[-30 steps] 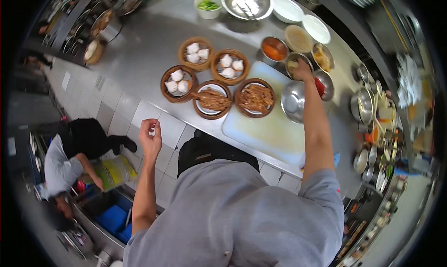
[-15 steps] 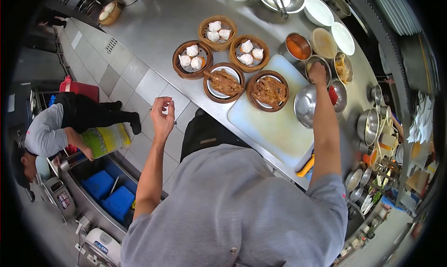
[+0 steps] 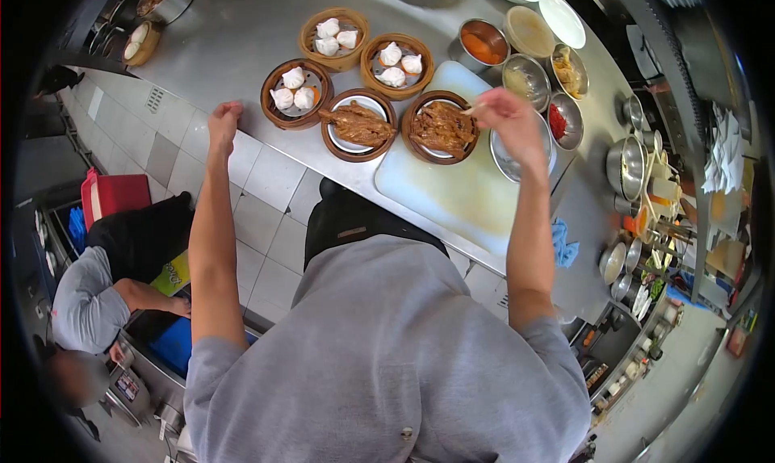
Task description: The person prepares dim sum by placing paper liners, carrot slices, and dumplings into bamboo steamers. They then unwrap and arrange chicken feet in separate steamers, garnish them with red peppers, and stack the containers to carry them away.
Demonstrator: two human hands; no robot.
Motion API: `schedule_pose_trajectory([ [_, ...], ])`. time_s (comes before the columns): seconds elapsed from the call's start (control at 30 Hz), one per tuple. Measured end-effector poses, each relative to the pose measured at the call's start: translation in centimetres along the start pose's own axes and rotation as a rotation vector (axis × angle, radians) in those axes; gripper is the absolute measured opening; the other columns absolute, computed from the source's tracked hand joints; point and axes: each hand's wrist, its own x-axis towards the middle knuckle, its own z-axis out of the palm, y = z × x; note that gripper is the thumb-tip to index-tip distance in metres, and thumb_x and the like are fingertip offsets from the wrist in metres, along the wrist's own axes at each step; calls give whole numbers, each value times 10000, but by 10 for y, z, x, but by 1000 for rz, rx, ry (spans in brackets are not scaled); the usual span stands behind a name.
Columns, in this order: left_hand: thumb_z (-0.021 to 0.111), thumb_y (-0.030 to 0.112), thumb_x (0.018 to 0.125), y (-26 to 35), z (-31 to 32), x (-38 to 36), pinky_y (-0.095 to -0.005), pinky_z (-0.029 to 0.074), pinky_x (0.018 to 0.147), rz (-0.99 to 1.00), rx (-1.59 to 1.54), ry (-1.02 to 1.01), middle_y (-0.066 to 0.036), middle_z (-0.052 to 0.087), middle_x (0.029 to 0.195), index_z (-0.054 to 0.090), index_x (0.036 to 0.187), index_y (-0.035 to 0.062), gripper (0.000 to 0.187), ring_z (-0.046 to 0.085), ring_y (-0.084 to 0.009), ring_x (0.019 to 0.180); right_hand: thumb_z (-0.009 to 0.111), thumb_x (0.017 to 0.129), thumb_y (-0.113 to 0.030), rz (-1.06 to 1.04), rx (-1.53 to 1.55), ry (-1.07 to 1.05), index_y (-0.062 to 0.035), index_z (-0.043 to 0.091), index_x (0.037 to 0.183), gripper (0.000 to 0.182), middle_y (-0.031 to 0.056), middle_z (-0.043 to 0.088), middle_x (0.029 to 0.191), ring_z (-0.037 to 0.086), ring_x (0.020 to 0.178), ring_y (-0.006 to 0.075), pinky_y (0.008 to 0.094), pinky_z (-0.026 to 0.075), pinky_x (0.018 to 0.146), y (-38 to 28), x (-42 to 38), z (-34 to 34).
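My right hand pinches a small pale piece at the right edge of a steamer of brown meat on the white cutting board. To its left sits a second steamer of brown meat. Three bamboo steamers of white dumplings stand behind and to the left. Out past the counter's near edge, my left hand is held closed, left of the dumplings; whether anything is in its fingers is hidden.
Metal bowls of ingredients, one with red bits, line the right of the board. A blue cloth lies at the counter's right. On the left a co-worker bends over a sink beside a red bin.
My right hand has moved from a metal bowl over to the right meat steamer. My left hand has moved left and its fingers have closed. The co-worker has bent further over the sink.
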Motion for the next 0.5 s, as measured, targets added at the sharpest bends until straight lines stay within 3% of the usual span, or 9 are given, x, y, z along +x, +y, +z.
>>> schedule_pose_trajectory([
  [0.07,690,166,910,-7,0,18,-260,452,745,31,144,9,24,634,863,689,969,44,135,546,-79,808,702,919,-46,22,-202,-25,-33,654,949,58,-9,645,793,611,719,70,244,500,651,11,-3,16],
  [0.27,709,219,888,1,-6,18,-300,480,750,56,282,-58,-40,676,896,699,1015,12,243,597,-148,827,710,904,-47,48,-76,96,28,694,954,93,25,688,794,617,729,70,245,503,674,-8,-22,21],
  [0.37,706,221,888,3,-6,21,-301,474,765,22,299,-107,-41,671,914,698,1011,18,238,587,-147,854,707,899,-45,-43,-426,40,23,694,918,71,30,696,801,606,709,66,247,497,656,11,-24,36],
  [0.47,701,223,894,-3,-13,31,-302,467,784,18,280,-165,-34,663,919,701,1017,23,235,575,-146,873,719,891,-62,53,-213,85,14,694,919,85,44,697,777,615,696,80,255,506,658,4,-25,30],
  [0.5,700,224,897,-7,-15,32,-302,464,791,17,267,-189,-31,660,918,702,1020,24,235,571,-145,879,721,887,-64,32,-275,115,14,698,924,90,52,698,770,622,700,85,259,511,664,-2,-24,27],
])
